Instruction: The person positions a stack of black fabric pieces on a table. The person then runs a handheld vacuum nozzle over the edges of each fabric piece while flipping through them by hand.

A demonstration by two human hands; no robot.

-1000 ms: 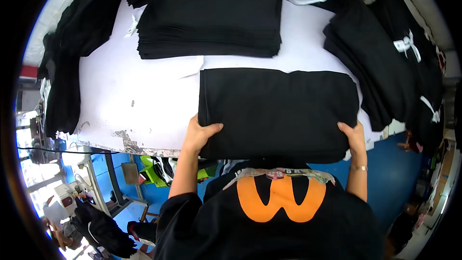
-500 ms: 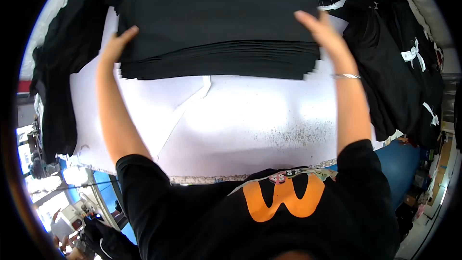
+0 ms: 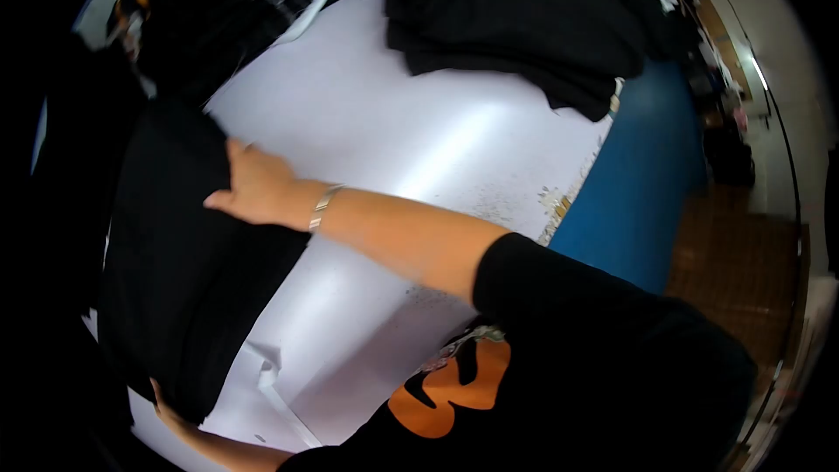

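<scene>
A thick stack of black fabric pieces (image 3: pixel 179 236) lies on the white table at the left of the head view. My right hand (image 3: pixel 255 183) is at the stack's right end, its thumb over the top and the other fingers partly hidden at the edge. At the opposite end, low in the view, my left hand (image 3: pixel 170 411) grips the stack's side, with its thumb showing against the fabric and the rest hidden. A bracelet (image 3: pixel 325 207) circles my right wrist.
A folded black fabric pile (image 3: pixel 516 26) sits on the table (image 3: pixel 367 105) at the far right. More dark cloth with loose threads (image 3: pixel 253 9) and a white strip (image 3: pixel 319 4) lies at the top. Another white strip (image 3: pixel 271 380) rests near me. Blue material (image 3: pixel 629 183) hangs beyond the table's worn edge.
The view has swung to the right and tilted, so the stack now appears at the left, turned at an angle. Both hands stay at its two ends.
</scene>
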